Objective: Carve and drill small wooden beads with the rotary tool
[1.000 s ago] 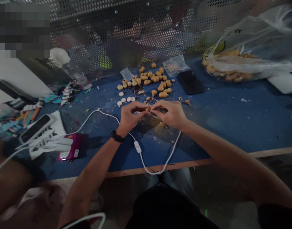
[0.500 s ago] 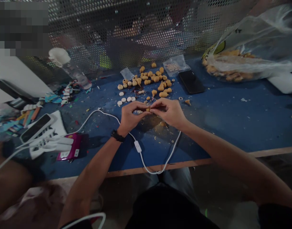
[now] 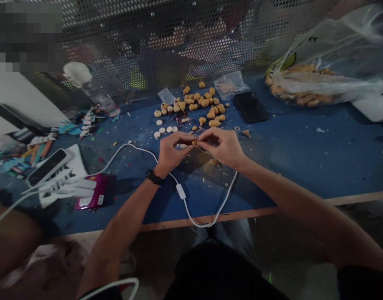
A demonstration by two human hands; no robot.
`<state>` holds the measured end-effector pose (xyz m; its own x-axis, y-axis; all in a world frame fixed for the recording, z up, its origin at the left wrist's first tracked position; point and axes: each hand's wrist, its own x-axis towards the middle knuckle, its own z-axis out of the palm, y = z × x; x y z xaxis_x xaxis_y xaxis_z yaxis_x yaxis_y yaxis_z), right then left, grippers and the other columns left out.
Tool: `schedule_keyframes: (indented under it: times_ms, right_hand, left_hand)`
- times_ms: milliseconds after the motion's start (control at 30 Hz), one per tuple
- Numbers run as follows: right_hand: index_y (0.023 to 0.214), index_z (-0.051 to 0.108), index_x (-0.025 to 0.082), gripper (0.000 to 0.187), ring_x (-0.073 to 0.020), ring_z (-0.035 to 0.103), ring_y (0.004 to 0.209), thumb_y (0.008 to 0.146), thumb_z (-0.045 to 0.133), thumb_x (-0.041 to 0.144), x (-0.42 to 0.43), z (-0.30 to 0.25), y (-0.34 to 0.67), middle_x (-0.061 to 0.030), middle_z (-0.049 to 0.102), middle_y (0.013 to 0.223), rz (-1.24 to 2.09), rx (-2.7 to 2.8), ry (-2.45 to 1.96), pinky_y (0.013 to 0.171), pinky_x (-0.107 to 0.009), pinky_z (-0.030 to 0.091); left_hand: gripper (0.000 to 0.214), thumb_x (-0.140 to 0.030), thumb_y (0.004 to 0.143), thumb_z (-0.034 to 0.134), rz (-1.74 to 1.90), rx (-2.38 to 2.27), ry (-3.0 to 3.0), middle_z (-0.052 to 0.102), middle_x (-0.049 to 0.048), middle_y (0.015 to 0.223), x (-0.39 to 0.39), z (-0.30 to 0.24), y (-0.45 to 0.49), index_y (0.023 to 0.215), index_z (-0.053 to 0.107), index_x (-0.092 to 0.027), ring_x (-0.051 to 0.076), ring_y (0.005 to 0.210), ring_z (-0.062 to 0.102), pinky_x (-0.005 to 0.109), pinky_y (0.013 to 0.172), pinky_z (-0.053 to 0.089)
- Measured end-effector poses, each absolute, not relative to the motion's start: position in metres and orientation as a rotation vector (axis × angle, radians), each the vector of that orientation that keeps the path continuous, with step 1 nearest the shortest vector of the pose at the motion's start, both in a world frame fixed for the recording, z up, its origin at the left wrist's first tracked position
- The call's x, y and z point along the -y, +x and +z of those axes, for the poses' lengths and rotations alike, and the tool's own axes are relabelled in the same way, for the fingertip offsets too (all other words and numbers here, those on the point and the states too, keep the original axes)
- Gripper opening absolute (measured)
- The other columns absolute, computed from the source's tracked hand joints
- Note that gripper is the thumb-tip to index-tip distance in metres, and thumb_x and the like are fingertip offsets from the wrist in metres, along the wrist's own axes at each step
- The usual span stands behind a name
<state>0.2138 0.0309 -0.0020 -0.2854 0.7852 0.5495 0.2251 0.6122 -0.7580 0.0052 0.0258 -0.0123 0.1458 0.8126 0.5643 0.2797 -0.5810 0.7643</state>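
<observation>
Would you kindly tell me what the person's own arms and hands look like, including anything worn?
The left hand and right hand are ungloved. A black wristband, possibly a watch, circles the left wrist; nothing shows on the right one. Dark short sleeves leave both forearms uncovered.

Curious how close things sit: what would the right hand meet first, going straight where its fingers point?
Probably the small tan piece in the left hand; the right hand seems to touch it, though depth is unclear.

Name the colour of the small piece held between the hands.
The small piece is yellowish-brown, seen in the head view, though partly covered.
</observation>
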Motion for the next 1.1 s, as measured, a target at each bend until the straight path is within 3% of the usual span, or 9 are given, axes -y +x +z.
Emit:
schedule_keyframes:
  times_ms: [467, 600, 733, 867, 1100]
  right_hand:
    - [0.094, 0.075, 0.026, 0.008, -0.0204, 0.075, 0.081, 0.096, 0.068, 0.027, -0.035, -0.003, 0.221, -0.0022, 0.081, 0.092, 0.474, 1.902, -0.834, 0.079, -0.035, 0.061]
    - [0.097, 0.075, 0.023, 0.013, -0.0253, 0.073, 0.093, 0.095, 0.063, 0.019, -0.042, -0.014, 0.22, -0.0075, 0.079, 0.096, 0.287, 2.149, -0.799, 0.084, -0.039, 0.058]
    - [0.092, 0.075, 0.021, 0.018, -0.0256, 0.067, 0.089, 0.091, 0.06, 0.011, -0.038, -0.021, 0.214, -0.0087, 0.076, 0.089, 0.167, 2.442, -0.681, 0.087, -0.041, 0.055]
    - [0.085, 0.074, 0.017, 0.017, -0.0265, 0.062, 0.094, 0.094, 0.06, 0.011, -0.029, -0.018, 0.208, -0.011, 0.074, 0.087, -0.009, 2.652, -0.715, 0.086, -0.04, 0.049]
    - [0.091, 0.078, 0.016, 0.021, -0.0253, 0.061, 0.094, 0.1, 0.059, 0.014, -0.023, -0.014, 0.205, -0.0087, 0.076, 0.089, -0.074, 2.71, -0.779, 0.085, -0.038, 0.045]
  left_hand:
    - [0.037, -0.048, 0.075, 0.092, 1.436, -1.063, 1.785, 0.082, 0.0066, 0.089, -0.031, -0.016, 0.002, 0.094, 0.08, -0.019, 0.018, 0.08, 0.078, 0.031, 0.08, 0.066]
    - [0.037, -0.048, 0.081, 0.087, 1.398, -1.114, 1.783, 0.082, 0.0071, 0.093, -0.033, -0.017, -0.001, 0.102, 0.08, -0.019, 0.016, 0.081, 0.076, 0.03, 0.079, 0.064]
    - [0.029, -0.042, 0.087, 0.08, 1.36, -1.128, 1.85, 0.08, 0.0066, 0.094, -0.032, -0.017, -0.003, 0.103, 0.081, -0.019, 0.015, 0.082, 0.074, 0.028, 0.079, 0.061]
    - [0.025, -0.038, 0.09, 0.075, 1.348, -1.177, 1.783, 0.081, 0.0074, 0.097, -0.032, -0.018, -0.003, 0.103, 0.081, -0.017, 0.017, 0.084, 0.076, 0.029, 0.082, 0.062]
    - [0.026, -0.039, 0.09, 0.073, 1.382, -1.256, 1.651, 0.081, 0.0065, 0.093, -0.038, -0.02, -0.006, 0.104, 0.079, -0.017, 0.015, 0.077, 0.076, 0.027, 0.077, 0.062]
